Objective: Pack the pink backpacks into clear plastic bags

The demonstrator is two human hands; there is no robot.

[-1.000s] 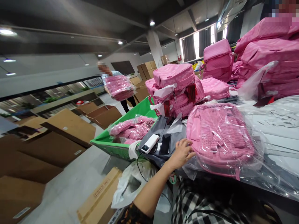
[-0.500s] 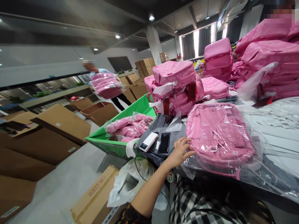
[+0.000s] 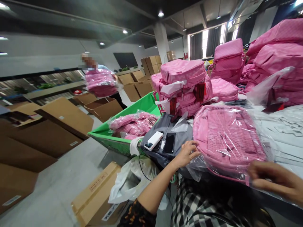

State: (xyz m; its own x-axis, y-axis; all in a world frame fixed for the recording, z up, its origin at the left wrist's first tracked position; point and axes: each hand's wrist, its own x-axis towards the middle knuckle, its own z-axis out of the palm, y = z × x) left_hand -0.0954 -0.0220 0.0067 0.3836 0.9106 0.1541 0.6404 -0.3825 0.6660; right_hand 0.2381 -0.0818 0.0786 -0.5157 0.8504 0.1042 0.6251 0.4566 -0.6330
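A pink backpack (image 3: pixel 230 138) in a clear plastic bag (image 3: pixel 200 162) lies flat on the table in front of me. My left hand (image 3: pixel 188 154) rests at its left edge, fingers apart and fingertips touching the plastic. Close by the lower right corner of the backpack is my right hand (image 3: pixel 272 179), blurred by motion with its fingers bent. The blur hides whether it touches or grips the plastic. Left of the backpack lie a white phone-like device (image 3: pixel 153 141) with a cable and a dark phone (image 3: pixel 169 142).
Pink backpacks (image 3: pixel 182 72) are stacked behind, with more piles (image 3: pixel 279 60) at right. A green bin (image 3: pixel 111 140) holds bagged pink items (image 3: pixel 134 124). Open cartons (image 3: pixel 59 118) line the left. A co-worker (image 3: pixel 90 63) carries bagged pink items. A white plastic bag (image 3: pixel 130 179) hangs below the table.
My right hand has come into view from the right, beside the backpack's lower corner. The left hand stays at the left edge. The co-worker has shifted slightly left relative to the cartons.
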